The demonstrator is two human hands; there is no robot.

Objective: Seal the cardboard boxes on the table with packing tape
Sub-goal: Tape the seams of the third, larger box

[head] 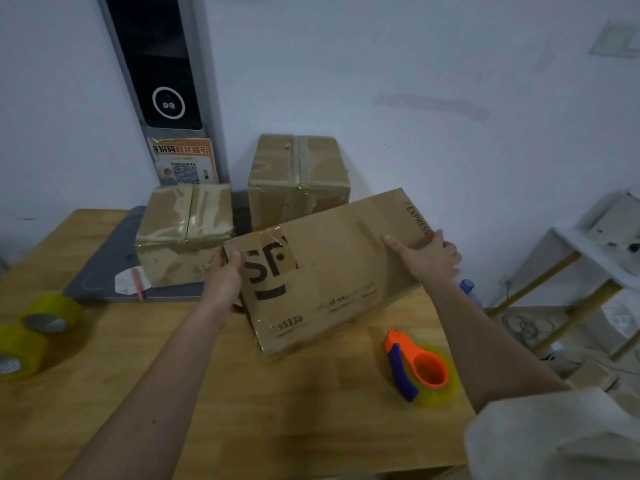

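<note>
A long brown cardboard box (332,268) with black "SF" print is tilted up on the wooden table (242,410). My left hand (227,271) grips its left end and my right hand (429,256) grips its right end near the word "EXPRESS". Behind it stand two smaller cardboard boxes, a left one (183,233) and a rear one (298,174), both covered in shiny tape. An orange and blue tape dispenser (420,370) with a clear yellowish roll lies on the table to the front right of the long box.
Two rolls of yellowish packing tape (31,330) sit at the table's left edge. A grey mat (100,271) with a white label lies under the left box. A white wall with a dark panel is behind; shelving (571,271) stands right of the table.
</note>
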